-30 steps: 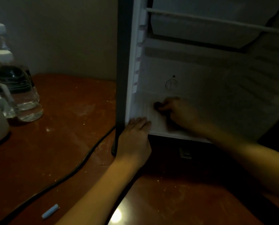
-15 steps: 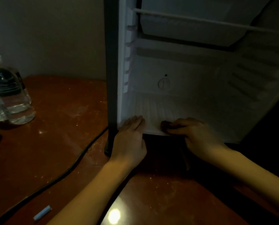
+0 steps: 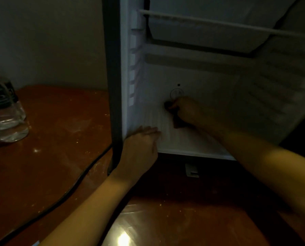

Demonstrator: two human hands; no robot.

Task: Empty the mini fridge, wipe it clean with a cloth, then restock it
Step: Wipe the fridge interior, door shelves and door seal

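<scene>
The mini fridge [image 3: 219, 80] stands open on a brown table, its white inside bare of goods. My right hand [image 3: 189, 110] reaches deep inside and grips a small dark cloth [image 3: 174, 119], held against the ribbed floor near the back wall, just under the round dial [image 3: 176, 94]. My left hand [image 3: 141, 144] rests with straight fingers on the front left corner of the fridge floor, beside the dark side frame [image 3: 113, 86].
Clear water bottles [image 3: 8, 118] stand at the table's left edge. A black cable [image 3: 66, 190] runs from the fridge's left foot across the brown table [image 3: 59, 139] toward the near left. A wire shelf rail [image 3: 219, 25] crosses the top of the fridge.
My right hand with the cloth moved from the front edge of the fridge floor back to the rear wall. My left hand stayed on the front left corner.
</scene>
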